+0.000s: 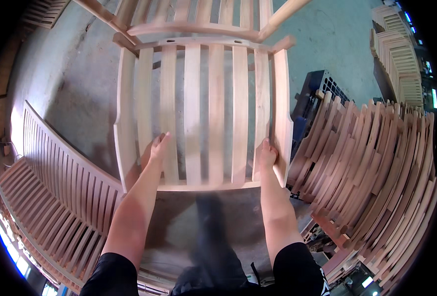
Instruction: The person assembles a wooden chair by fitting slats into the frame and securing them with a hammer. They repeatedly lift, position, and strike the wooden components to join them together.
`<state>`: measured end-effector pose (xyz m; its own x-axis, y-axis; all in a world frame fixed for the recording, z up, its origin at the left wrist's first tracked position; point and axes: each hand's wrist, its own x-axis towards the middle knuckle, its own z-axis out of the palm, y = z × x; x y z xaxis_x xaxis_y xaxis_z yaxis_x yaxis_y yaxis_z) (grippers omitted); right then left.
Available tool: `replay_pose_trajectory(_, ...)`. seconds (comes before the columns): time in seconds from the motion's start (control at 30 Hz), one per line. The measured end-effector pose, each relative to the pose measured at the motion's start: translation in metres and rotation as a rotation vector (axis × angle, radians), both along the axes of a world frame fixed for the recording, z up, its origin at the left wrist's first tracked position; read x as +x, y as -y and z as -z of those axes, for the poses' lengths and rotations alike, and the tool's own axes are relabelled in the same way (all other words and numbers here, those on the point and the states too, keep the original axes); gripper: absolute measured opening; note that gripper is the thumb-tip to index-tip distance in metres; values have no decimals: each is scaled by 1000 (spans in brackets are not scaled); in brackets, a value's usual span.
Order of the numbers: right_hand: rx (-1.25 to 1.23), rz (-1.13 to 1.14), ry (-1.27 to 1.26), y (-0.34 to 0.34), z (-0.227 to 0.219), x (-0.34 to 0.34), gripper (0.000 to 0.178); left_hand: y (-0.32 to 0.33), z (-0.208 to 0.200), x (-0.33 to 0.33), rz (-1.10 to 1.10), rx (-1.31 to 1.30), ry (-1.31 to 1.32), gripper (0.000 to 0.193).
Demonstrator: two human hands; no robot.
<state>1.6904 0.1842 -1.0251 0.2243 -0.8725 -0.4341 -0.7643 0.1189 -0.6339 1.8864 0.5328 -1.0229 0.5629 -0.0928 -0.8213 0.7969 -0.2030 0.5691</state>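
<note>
A pale slatted wooden panel [192, 113] with thick side rails is in front of me, its long slats running away from me. My left hand [159, 146] is closed around a slat on the panel's left side, thumb on top. My right hand [267, 154] grips the slat at the right, close to the right side rail, its fingers curling under and partly hidden. Both forearms reach straight forward over the panel's near crossbar [208, 187]. The far crossbar [203, 41] is curved and has small dark slots.
Beyond lies another slatted wooden frame [194, 28] with slanting arms. Slatted bench pieces [55, 197] stand at the left. Curved wooden parts [371, 163] are stacked at the right, beside a dark plastic pallet [317, 81]. More slatted pieces [396, 54] stand far right on the concrete floor [85, 74].
</note>
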Motion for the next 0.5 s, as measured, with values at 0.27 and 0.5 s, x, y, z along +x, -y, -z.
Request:
replay_pose_trajectory(0.27,-152,-542,66,-59,-49,-66,32,-89,-146,-149,446,-275,0,61)
replay_pose_trajectory(0.5,50,-687,-83,-276,-232,-284,38,-216,-204,-341,659,-117,204,42)
